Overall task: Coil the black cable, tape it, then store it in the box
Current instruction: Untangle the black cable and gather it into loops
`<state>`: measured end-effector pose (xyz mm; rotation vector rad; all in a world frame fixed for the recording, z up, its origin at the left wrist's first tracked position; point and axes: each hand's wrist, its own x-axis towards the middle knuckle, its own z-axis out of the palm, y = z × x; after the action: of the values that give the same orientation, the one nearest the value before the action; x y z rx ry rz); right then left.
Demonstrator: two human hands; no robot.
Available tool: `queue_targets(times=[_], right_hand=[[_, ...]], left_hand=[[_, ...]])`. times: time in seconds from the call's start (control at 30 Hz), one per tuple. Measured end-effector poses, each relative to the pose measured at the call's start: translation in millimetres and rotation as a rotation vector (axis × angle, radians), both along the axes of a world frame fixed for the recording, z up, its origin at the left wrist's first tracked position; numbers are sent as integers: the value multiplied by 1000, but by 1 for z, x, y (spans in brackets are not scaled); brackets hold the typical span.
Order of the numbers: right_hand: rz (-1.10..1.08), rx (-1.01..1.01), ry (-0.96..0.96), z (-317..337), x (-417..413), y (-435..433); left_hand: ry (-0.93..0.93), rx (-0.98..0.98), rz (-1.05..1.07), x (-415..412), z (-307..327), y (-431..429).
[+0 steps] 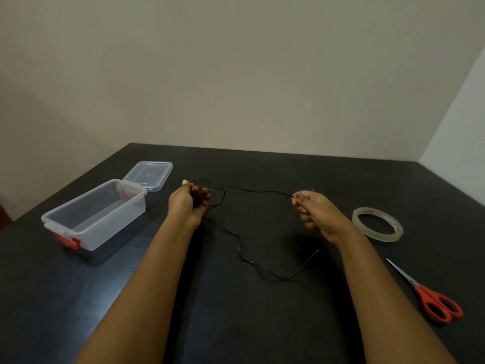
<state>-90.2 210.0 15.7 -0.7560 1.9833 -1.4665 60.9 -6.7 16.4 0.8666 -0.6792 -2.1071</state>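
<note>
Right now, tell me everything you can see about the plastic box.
The box is clear plastic, rectangular and open, with nothing visible inside. It sits upright on the dark table, left of the left hand, untouched. A red latch shows at its near end. Its clear lid lies behind it.

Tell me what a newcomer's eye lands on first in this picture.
Two bare forearms reach up the middle of the dark table, the left hand and right hand each pinching a thin black cable that stretches between them and trails loose toward the viewer. Then the colour: red-handled scissors at near right, below a tape roll, and an open clear box with red latches at left.
</note>
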Motion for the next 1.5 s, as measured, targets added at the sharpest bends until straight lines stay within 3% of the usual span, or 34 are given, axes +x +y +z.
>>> queue_targets(times=[0.17, 0.33, 0.43, 0.5, 0.57, 0.67, 0.73, 0.8, 0.87, 0.97, 1.13, 1.23, 1.33, 1.5], right_hand=[[-84, 21, 253, 2, 15, -13], [-77, 3, 471, 4, 30, -26], [-243, 11, 534, 3, 21, -22], [-407, 125, 598, 0, 12, -15], [-531, 370, 685, -2, 10, -8], [-451, 623, 787, -10, 15, -12], [-348, 519, 884, -12, 22, -22], [-161, 274, 964, -12, 28, -31], [23, 33, 817, -11, 36, -37], [131, -141, 512, -9, 44, -38], [-12, -294, 449, -9, 40, -38], [-64, -282, 537, -7, 34, -34], [-12, -247, 571, -7, 33, -32], [151, -201, 624, -5, 43, -37]], left_hand=[[252, -41, -169, -7, 6, 18], [66, -432, -335, -16, 4, 41], [-76, -604, -443, -14, 1, 44], [-161, -672, -493, -12, -1, 42], [-268, -748, -540, -10, -1, 41], [-327, -820, -658, -7, 0, 45], [-319, -883, -773, -6, 1, 52], [-285, -935, -849, -7, 3, 59], [-238, -923, -844, -7, 6, 62], [-166, -816, -819, -5, 10, 57], [-129, -820, -842, -2, 9, 53], [-93, -715, -805, -1, 9, 46], [-61, -623, -855, 3, 9, 41], [-92, -627, -951, 2, 10, 48]])
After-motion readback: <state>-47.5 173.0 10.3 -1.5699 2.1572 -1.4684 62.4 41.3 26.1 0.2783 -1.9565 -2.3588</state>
